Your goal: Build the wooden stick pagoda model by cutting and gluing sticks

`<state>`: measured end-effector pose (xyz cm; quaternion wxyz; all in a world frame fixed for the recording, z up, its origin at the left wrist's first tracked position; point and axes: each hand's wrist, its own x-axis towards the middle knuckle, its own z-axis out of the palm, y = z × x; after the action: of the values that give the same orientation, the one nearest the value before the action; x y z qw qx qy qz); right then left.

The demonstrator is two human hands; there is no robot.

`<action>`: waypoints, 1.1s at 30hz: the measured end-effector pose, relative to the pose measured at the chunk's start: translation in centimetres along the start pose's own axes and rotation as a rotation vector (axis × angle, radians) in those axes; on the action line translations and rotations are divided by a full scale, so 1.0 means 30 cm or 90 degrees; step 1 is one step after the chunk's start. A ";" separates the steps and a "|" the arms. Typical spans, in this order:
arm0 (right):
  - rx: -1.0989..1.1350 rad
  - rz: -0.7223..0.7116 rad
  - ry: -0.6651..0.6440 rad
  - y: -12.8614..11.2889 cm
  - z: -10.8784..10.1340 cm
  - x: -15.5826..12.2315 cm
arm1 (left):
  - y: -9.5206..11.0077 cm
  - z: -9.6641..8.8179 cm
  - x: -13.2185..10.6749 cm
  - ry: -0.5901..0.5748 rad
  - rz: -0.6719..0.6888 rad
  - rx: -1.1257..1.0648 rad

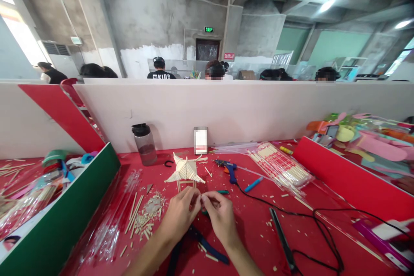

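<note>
My left hand (180,216) and my right hand (220,215) meet fingertip to fingertip over the red table (255,224), just in front of a small pavilion model made of wooden sticks (185,170). Both hands are pinched closed on something small between them; I cannot make out what it is. The model's legs stand right behind my fingers. A heap of cut stick pieces (147,215) lies to the left of my left hand. Dark-handled pliers (197,246) lie under my wrists.
A blue glue gun (228,168) with its black cord (310,220) lies right of the model. Packs of chopsticks (280,166) lie at the right, a dark bottle (144,143) at the back, a green-and-red divider (64,211) on the left. People sit beyond the white partition (226,108).
</note>
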<state>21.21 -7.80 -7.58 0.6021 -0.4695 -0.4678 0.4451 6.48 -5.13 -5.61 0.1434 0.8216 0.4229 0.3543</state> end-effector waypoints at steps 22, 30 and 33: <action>0.125 0.059 -0.061 0.038 -0.024 0.034 | 0.029 -0.001 0.017 -0.041 -0.115 -0.378; 0.312 0.193 -0.079 0.022 -0.013 0.018 | 0.001 -0.035 0.021 -0.074 0.020 -0.182; 0.333 0.221 -0.081 0.020 -0.013 0.015 | 0.000 -0.053 0.025 -0.102 0.056 -0.162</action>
<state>21.59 -7.32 -8.15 0.5872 -0.3429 -0.2872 0.6746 5.65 -4.63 -4.14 0.2641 0.8402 0.3250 0.3445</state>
